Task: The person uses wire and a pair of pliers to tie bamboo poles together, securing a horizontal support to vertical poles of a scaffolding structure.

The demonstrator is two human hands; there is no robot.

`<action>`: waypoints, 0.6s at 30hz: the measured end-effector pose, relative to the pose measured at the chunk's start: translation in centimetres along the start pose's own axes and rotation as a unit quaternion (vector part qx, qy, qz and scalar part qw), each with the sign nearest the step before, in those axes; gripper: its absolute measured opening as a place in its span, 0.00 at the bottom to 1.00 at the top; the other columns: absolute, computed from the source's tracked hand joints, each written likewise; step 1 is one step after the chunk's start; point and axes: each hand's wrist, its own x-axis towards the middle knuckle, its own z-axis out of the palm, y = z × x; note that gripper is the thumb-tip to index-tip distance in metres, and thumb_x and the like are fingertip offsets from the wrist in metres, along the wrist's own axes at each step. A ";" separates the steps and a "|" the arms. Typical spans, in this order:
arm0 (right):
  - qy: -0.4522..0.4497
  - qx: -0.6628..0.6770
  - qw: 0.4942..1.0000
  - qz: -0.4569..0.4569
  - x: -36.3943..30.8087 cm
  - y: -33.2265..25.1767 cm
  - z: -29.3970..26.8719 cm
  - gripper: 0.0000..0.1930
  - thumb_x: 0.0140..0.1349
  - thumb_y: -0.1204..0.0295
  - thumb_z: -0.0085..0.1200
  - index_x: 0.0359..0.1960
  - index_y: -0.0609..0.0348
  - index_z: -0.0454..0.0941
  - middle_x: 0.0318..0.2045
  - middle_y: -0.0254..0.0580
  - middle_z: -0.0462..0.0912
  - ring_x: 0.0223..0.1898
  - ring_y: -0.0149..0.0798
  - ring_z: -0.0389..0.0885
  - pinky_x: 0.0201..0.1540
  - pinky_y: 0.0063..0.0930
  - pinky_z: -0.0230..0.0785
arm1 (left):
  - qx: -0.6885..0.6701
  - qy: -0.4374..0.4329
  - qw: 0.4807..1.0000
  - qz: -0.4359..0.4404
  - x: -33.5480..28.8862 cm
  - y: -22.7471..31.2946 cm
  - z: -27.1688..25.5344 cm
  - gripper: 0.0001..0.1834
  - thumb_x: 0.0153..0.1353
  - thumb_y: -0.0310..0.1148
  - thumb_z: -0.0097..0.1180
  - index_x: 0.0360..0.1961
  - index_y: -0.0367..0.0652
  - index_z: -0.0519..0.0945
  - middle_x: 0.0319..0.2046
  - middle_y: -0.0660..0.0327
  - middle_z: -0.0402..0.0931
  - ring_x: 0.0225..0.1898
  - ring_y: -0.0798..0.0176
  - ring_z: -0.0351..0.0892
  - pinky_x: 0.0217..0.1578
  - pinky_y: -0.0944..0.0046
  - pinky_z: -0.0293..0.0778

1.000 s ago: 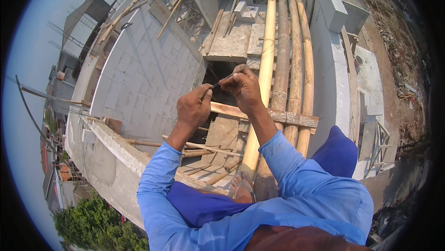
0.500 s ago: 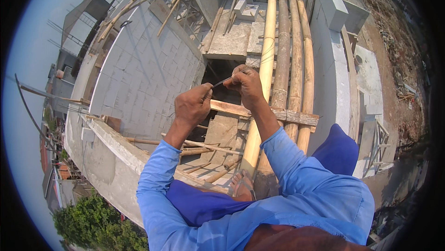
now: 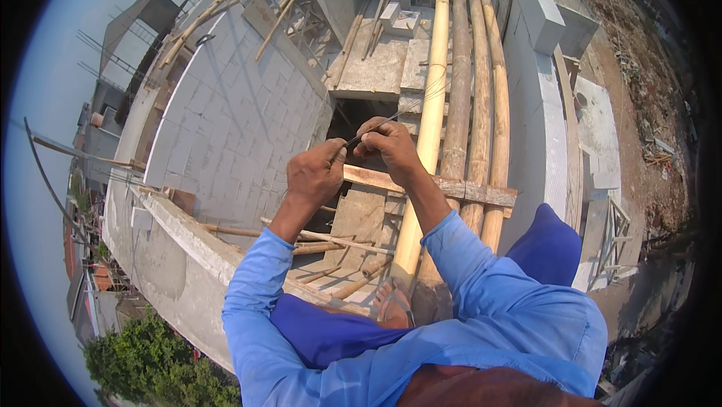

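evidently, left hand (image 3: 316, 171) and right hand (image 3: 391, 153) both pinch thin dark wire (image 3: 350, 142) (it runs on toward two o'clock); firm, close-set pinches should limit slipping.

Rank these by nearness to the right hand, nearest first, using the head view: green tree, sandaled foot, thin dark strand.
1. Thin dark strand: pinched in the right hand.
2. Sandaled foot: below it, toward the lower middle.
3. Green tree: lower left, well beyond.
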 end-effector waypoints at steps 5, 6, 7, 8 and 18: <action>0.028 0.026 0.999 -0.038 0.1 0.5 -0.1 0.03 0.52 0.78 0.53 0.30 0.63 0.74 0.24 0.39 0.78 0.26 0.33 0.80 0.33 0.25 0.76 | -0.044 -0.035 0.997 -0.044 0.2 0.4 -0.2 0.08 0.59 0.33 0.55 0.37 0.44 0.79 0.20 0.51 0.75 0.20 0.53 0.76 0.22 0.61 0.69; 0.034 0.022 0.998 -0.042 0.1 0.4 0.0 0.03 0.51 0.79 0.52 0.28 0.63 0.74 0.23 0.39 0.77 0.25 0.33 0.80 0.33 0.26 0.76 | -0.051 -0.038 0.997 -0.047 0.1 0.5 -0.1 0.08 0.59 0.34 0.54 0.37 0.44 0.79 0.19 0.51 0.75 0.20 0.53 0.76 0.22 0.61 0.68; 0.041 0.019 0.998 -0.047 0.1 0.4 0.0 0.02 0.51 0.80 0.51 0.27 0.62 0.74 0.23 0.38 0.77 0.25 0.33 0.80 0.32 0.26 0.76 | -0.057 -0.040 0.996 -0.049 0.1 0.6 -0.1 0.08 0.59 0.34 0.54 0.37 0.44 0.79 0.19 0.51 0.74 0.19 0.53 0.76 0.22 0.61 0.68; 0.047 0.015 0.997 -0.052 0.0 0.4 0.0 0.02 0.50 0.81 0.50 0.26 0.62 0.74 0.22 0.38 0.76 0.25 0.33 0.80 0.32 0.26 0.76 | -0.056 -0.047 0.996 -0.051 0.0 0.6 0.0 0.08 0.59 0.34 0.54 0.37 0.44 0.79 0.19 0.51 0.74 0.19 0.53 0.76 0.22 0.61 0.68; 0.101 0.069 0.992 -0.027 0.6 1.2 -0.3 0.04 0.47 0.83 0.46 0.21 0.59 0.70 0.19 0.37 0.75 0.22 0.36 0.81 0.26 0.28 0.75 | -0.027 -0.060 0.997 -0.039 -0.2 1.3 0.5 0.07 0.58 0.33 0.54 0.36 0.45 0.80 0.18 0.51 0.74 0.21 0.49 0.76 0.22 0.57 0.69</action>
